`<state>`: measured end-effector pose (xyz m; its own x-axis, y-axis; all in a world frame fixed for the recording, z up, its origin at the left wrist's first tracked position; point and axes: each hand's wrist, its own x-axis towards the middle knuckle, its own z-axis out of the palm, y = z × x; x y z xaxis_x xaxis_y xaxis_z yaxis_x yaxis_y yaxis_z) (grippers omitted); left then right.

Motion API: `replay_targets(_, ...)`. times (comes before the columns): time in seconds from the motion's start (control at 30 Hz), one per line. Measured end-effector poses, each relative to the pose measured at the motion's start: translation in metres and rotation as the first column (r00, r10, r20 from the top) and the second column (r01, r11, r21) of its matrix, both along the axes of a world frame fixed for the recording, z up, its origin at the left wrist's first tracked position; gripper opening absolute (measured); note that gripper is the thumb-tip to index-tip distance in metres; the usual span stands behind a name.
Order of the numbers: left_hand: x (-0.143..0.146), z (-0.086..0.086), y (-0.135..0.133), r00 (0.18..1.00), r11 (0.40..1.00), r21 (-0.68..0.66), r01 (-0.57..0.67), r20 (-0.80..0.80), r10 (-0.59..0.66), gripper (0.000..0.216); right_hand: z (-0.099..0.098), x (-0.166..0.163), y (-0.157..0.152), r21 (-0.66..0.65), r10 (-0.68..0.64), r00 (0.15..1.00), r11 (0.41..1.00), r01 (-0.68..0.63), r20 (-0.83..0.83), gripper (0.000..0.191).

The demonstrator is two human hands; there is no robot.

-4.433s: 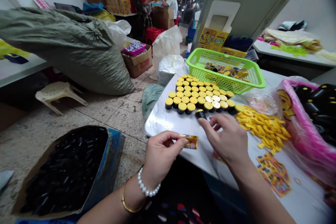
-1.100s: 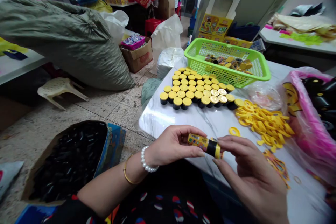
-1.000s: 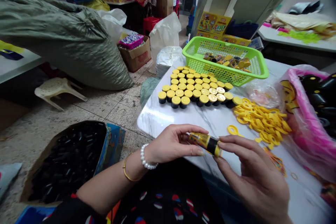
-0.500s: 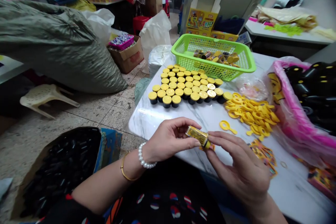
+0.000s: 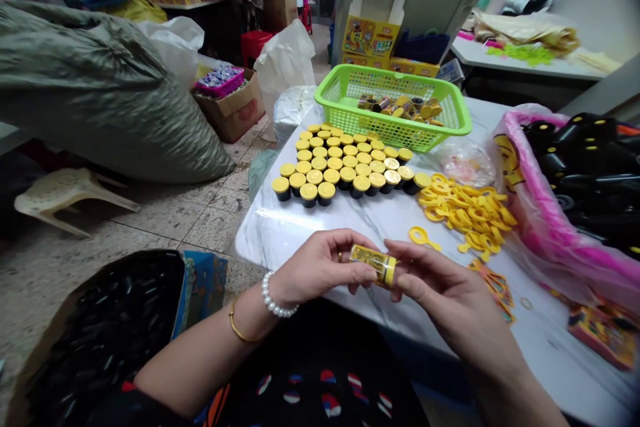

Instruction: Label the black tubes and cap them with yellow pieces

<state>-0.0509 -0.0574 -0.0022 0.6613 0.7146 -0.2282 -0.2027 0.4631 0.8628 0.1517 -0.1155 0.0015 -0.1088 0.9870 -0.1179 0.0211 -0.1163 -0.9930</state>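
Note:
A small tube with a printed gold-and-black wrap and a yellow cap lies sideways between my hands, above the near part of the table. My left hand is closed around its left end, thumb in front and fingers behind. At the capped end, the thumb and fingers of my right hand pinch the yellow cap. Beyond my hands, rows of black containers with yellow lids stand upright. A single yellow ring with a handle lies just past my right hand, near a heap of similar yellow rings.
A green basket with wrapped tubes stands at the back of the marble-patterned table. To the right is a pink-lined bag of black parts. Printed pieces lie by my right hand. A box of black pieces sits lower left.
The tube has turned so that its wrap and yellow cap face me more, lying nearly level. My right fingers have shifted around the cap. The whole view has moved slightly right.

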Motion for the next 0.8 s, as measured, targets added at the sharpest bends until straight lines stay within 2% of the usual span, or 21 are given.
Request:
replay_targets(0.1, 0.002, 0.003, -0.002, 0.996, 0.995, -0.040, 0.088, 0.028, -0.087, 0.035, -0.006, -0.003, 0.003, -0.035, 0.032, 0.983, 0.999, -0.039, -0.181, 0.016)
replay_targets(0.17, 0.004, 0.004, -0.003, 0.995, 0.994, -0.045, 0.096, 0.026, -0.095, 0.034, -0.013, -0.007, 0.002, -0.014, -0.037, 0.965, 0.999, 0.034, -0.261, 0.008)
replay_targets(0.23, 0.005, 0.004, -0.003, 0.995, 0.994, -0.047, 0.094, 0.026, -0.093, 0.034, -0.019, -0.011, -0.001, 0.009, -0.125, 0.961, 0.991, 0.132, -0.248, 0.006)
replay_targets(0.33, 0.004, 0.001, -0.004, 0.997, 0.994, -0.080, 0.073, 0.039, -0.070, 0.036, -0.018, -0.012, -0.007, 0.057, -0.191, 0.979, 0.979, 0.195, -0.067, 0.010)
replay_targets(0.47, 0.005, -0.001, -0.005, 1.000, 0.995, -0.104, 0.012, 0.012, -0.011, 0.037, -0.005, -0.012, -0.014, 0.150, -0.131, 0.978, 0.983, 0.107, 0.163, 0.042)
replay_targets(0.5, 0.006, 0.000, -0.005, 1.000, 0.995, -0.101, 0.017, 0.004, -0.016, 0.039, -0.001, -0.013, -0.016, 0.199, -0.126, 0.967, 0.977, 0.081, 0.222, 0.043)
replay_targets(0.6, 0.007, 0.002, -0.007, 0.998, 0.997, -0.074, 0.035, -0.048, -0.039, 0.046, 0.009, -0.011, -0.014, 0.298, -0.105, 0.912, 0.954, -0.020, 0.397, 0.028)
replay_targets(0.7, 0.008, 0.000, -0.012, 0.994, 0.999, -0.037, -0.024, -0.105, 0.020, 0.055, 0.019, 0.003, 0.014, 0.268, -0.124, 0.857, 0.963, -0.018, 0.501, 0.025)
replay_targets(0.8, 0.010, -0.007, -0.015, 0.991, 0.998, -0.023, -0.058, -0.120, 0.055, 0.056, 0.040, 0.029, 0.079, 0.276, -0.271, 0.826, 0.950, 0.147, 0.495, 0.033)
